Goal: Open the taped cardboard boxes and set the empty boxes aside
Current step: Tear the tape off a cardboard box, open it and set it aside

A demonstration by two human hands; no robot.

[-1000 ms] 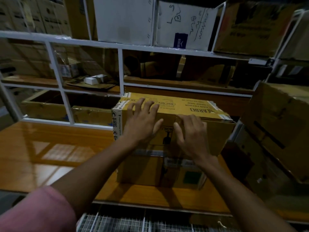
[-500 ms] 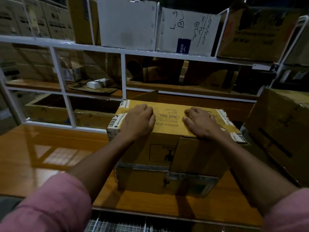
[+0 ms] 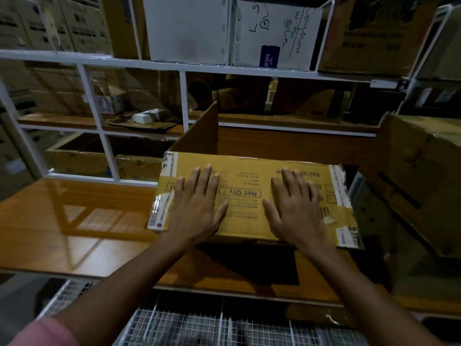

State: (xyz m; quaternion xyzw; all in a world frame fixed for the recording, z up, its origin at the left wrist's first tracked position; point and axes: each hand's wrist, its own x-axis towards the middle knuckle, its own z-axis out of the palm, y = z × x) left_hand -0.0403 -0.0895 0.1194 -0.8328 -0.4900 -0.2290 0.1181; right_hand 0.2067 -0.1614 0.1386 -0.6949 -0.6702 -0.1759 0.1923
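Note:
A yellow-brown cardboard box (image 3: 249,181) with torn silvery tape at both ends lies flattened on the wooden shelf top (image 3: 74,221). One flap (image 3: 202,133) stands up at its far left corner. My left hand (image 3: 197,206) lies flat on the left half of the panel, fingers spread. My right hand (image 3: 294,206) lies flat on the right half, fingers spread too. Neither hand grips anything; both palms press down on the printed face.
A big brown carton (image 3: 419,176) leans at the right edge. White metal racking (image 3: 184,101) behind holds more cartons, a small white item (image 3: 147,116) and open wooden trays (image 3: 82,156). Wire mesh (image 3: 189,325) lies below the shelf front.
The box stood tall with my hands on its front face, then on its top; now it has collapsed flat under both palms, and a flap has risen at the back left.

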